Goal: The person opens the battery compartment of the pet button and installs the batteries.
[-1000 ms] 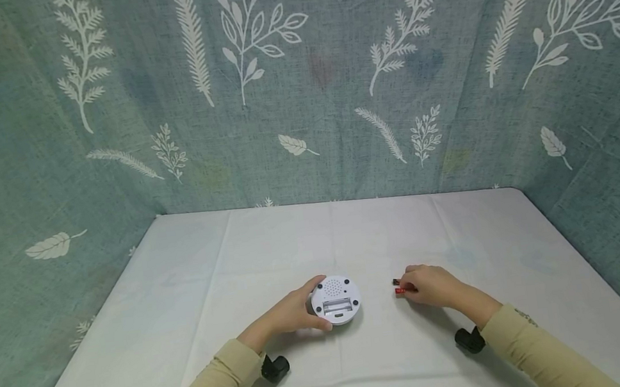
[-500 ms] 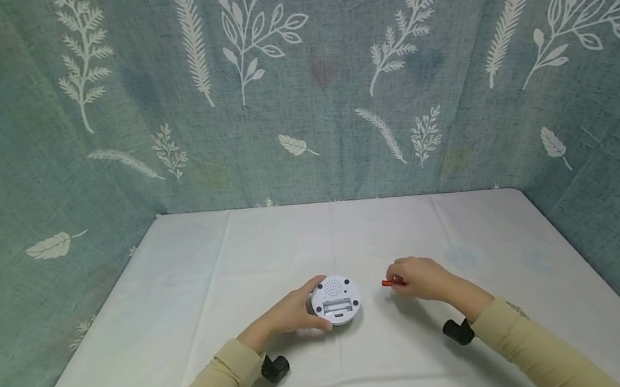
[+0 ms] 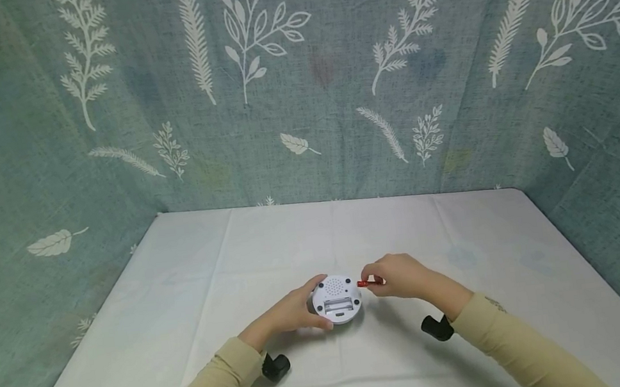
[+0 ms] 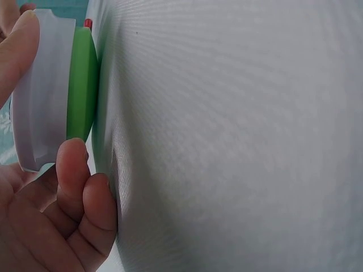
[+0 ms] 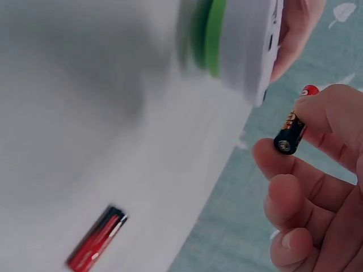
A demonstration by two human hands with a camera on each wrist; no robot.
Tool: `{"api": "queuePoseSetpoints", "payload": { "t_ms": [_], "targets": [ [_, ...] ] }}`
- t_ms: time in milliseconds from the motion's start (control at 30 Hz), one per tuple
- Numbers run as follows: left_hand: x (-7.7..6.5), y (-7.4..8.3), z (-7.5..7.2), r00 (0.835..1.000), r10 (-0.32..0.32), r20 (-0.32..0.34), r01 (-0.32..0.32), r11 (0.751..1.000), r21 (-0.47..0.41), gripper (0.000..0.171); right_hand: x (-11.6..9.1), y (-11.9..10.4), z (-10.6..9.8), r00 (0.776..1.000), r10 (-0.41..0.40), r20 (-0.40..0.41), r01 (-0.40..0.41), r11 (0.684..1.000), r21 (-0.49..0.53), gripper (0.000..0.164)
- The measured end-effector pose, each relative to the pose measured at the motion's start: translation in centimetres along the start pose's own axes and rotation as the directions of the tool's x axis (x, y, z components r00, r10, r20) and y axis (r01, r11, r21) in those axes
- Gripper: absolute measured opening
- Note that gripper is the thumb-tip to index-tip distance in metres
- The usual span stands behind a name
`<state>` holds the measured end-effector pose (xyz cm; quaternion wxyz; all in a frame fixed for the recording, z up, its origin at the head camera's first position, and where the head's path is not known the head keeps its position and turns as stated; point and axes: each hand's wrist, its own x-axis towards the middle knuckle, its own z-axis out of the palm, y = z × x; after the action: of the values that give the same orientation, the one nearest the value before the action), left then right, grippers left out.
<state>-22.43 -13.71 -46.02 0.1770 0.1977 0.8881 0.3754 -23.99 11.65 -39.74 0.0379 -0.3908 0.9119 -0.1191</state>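
Note:
A round white device (image 3: 334, 288) lies face down on the table, its underside up, showing speaker holes, small dark feet and an open two-slot battery compartment (image 3: 338, 305). My left hand (image 3: 294, 311) grips its left side between thumb and fingers. The device's lower part (image 4: 83, 85) is green in the left wrist view. Just right of the device, my right hand (image 3: 400, 276) pinches a red and black battery (image 5: 292, 127) between thumb and index finger, its red end toward the device. A second red and black battery (image 5: 97, 241) lies on the cloth, hidden behind my right hand in the head view.
A white cloth with creases covers the table (image 3: 270, 243). Green-grey curtains (image 3: 296, 79) with white leaf prints stand behind it and at both sides. A black wrist camera (image 3: 276, 368) sits beneath the left wrist, another black camera (image 3: 438, 327) beneath the right.
My right hand has lifted one battery from beside the other and carried it left to the device's right edge. The left hand and the device stay in place.

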Motion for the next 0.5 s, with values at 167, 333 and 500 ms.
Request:
{"api": "queuePoseSetpoints", "payload": {
  "t_ms": [167, 333, 500],
  "targets": [
    [0.0, -0.1, 0.0, 1.0, 0.014, 0.002, -0.014, 1.0, -0.003, 0.101, 1.0, -1.1, 0.4, 0.999, -0.034, 0.014, 0.034, 0.999, -0.017, 0.008],
    [0.0, 0.0, -0.1, 1.0, 0.011, 0.007, -0.011, 1.0, -0.004, 0.101, 1.7, -2.1, 1.2, 0.998, -0.059, 0.036, 0.062, 0.995, -0.084, 0.003],
    [-0.1, 0.0, -0.1, 1.0, 0.013, 0.009, -0.013, 1.0, -0.003, 0.101, 2.0, -2.9, 1.6, 0.996, -0.07, 0.046, 0.076, 0.988, -0.135, 0.007]
  ]
}}
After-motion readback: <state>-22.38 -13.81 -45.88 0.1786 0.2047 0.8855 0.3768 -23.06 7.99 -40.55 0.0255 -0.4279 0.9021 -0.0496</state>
